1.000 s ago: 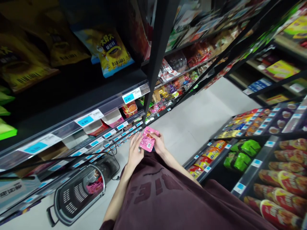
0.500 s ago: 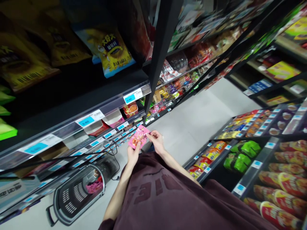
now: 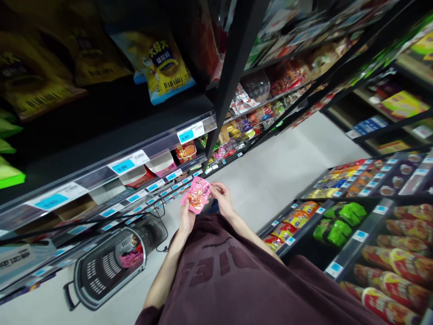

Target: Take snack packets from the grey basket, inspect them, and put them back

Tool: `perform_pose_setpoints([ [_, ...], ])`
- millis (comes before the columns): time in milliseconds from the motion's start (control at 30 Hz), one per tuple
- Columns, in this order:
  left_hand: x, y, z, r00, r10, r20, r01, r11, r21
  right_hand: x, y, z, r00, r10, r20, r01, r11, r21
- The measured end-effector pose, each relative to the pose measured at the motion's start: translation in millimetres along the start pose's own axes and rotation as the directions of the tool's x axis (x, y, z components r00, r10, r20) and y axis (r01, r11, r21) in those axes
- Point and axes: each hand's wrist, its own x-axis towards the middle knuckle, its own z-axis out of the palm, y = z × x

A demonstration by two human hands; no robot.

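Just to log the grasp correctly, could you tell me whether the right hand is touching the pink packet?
Touching. The head view shows the right hand with its fingertips on the pink packet's right edge, while the left hand holds it from below.

One pink packet [image 3: 197,195], one basket [image 3: 111,266]

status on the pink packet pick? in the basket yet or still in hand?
Done: the basket on the floor already holds some pink goods. In hand: pink packet gripped by left hand and right hand, printed face up. Left: packet not yet in the basket.
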Motion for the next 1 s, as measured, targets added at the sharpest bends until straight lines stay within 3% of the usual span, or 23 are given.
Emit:
perform_pose_setpoints([
  [233,1,-2,-1.8,0.999,0.011,-0.041,-0.013,0.999,-0.04,-1,2,-2,1.0,0.03,0.004,-0.03,0.999,-0.023],
  [367,4,-7,-9.9,0.998,0.029,-0.058,-0.024,0.995,0.093,1,-5,-10,0.997,0.067,0.048,-0.062,0.993,-0.097],
  [533,3,-9,-19.9,0.991,0.058,-0.119,-0.004,0.912,0.41,12,-31,-15,0.955,0.156,0.254,-0.069,0.944,-0.322],
  [700,-1,-5,-19.8,0.993,0.12,0.001,-0.103,0.853,0.511,18,-51,-2,0.848,0.19,0.494,0.08,0.877,-0.473],
  [767,1,-2,-18.8,0.986,0.161,0.035,-0.157,0.852,0.499,18,-58,5,0.844,0.128,0.521,0.197,0.829,-0.523],
  [833,4,2,-18.4,0.983,0.165,0.074,-0.181,0.877,0.445,18,-68,14,0.845,-0.034,0.534,0.388,0.727,-0.567],
  [867,5,3,-18.6,0.984,0.154,0.093,-0.178,0.896,0.407,19,-74,19,0.823,-0.144,0.549,0.495,0.657,-0.569],
  [933,6,3,-20.0,0.985,0.131,0.108,-0.161,0.925,0.345,23,-88,35,0.729,-0.332,0.599,0.672,0.516,-0.532],
  [1000,6,0,-22.5,0.988,0.131,0.087,-0.153,0.927,0.342,32,-99,56,0.626,-0.432,0.649,0.777,0.41,-0.477],
])
